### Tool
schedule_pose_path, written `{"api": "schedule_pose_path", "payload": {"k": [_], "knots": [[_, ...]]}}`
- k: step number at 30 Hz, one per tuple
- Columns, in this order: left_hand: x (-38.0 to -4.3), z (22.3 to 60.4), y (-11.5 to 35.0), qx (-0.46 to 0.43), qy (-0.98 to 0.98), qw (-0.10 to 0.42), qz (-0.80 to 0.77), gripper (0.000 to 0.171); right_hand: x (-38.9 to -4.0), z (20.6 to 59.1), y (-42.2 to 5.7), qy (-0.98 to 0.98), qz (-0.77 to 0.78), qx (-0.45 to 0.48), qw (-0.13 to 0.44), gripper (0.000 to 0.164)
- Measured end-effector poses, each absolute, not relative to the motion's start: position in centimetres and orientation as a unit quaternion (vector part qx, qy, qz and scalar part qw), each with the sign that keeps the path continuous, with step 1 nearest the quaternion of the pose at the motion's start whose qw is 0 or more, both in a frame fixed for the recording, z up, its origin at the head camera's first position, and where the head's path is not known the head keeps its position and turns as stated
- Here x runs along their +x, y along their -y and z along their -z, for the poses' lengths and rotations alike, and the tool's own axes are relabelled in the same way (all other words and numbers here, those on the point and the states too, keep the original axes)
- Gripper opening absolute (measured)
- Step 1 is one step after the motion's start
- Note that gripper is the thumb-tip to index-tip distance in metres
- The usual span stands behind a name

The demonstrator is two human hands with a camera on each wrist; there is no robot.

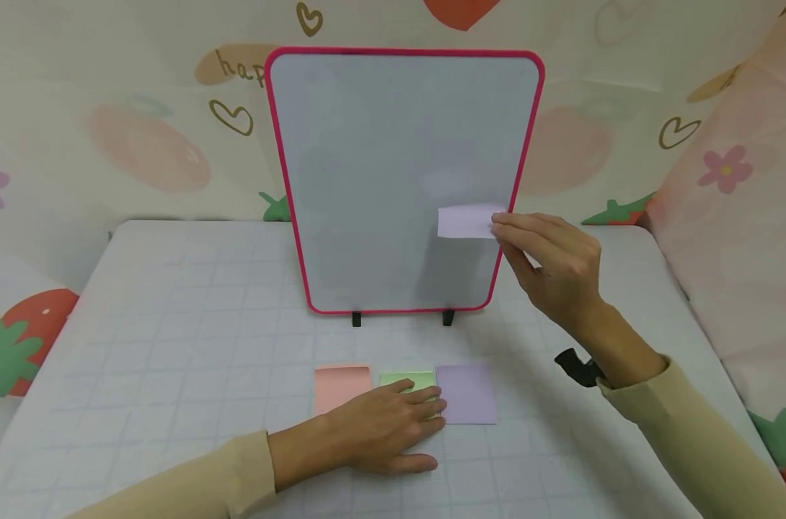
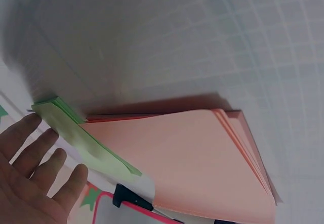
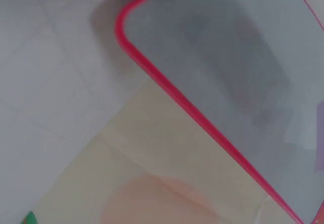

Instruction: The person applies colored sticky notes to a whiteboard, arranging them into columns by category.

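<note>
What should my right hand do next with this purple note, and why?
Perhaps press the note flat to the board: your right hand pinches the note's right end before the board's lower right part, and the shadow below suggests a gap.

Two long sleeves in pale beige, matte and plain, run in from the frame's lower edge: the left sleeve (image 1: 192,481) at lower left, the right sleeve (image 1: 691,432) at lower right. The left ends in a loose, straight-edged cuff (image 1: 253,468). The hands are bare. A curved black piece (image 1: 571,366) shows beside the right wrist; its attachment is hidden.
</note>
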State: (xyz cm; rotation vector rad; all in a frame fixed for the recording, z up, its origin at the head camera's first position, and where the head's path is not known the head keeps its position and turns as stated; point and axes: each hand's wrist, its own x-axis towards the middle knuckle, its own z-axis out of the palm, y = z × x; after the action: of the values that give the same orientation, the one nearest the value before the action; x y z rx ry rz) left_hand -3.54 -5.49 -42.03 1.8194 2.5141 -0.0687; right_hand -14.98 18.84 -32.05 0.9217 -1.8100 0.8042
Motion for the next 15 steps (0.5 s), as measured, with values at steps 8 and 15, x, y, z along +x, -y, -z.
{"api": "schedule_pose_path", "payload": {"k": [8,15], "knots": [[-3.6,42.0,5.5,0.584,-0.811,0.012,0.020,0.052,-16.7,29.7,-17.6,0.716,-0.331,0.375,0.487,0.019],[-3.8,41.7,5.5,0.579,-0.815,0.011,0.012,0.051,-17.9,28.6,-16.8,0.704,-0.328,0.392,0.493,0.019]]}}
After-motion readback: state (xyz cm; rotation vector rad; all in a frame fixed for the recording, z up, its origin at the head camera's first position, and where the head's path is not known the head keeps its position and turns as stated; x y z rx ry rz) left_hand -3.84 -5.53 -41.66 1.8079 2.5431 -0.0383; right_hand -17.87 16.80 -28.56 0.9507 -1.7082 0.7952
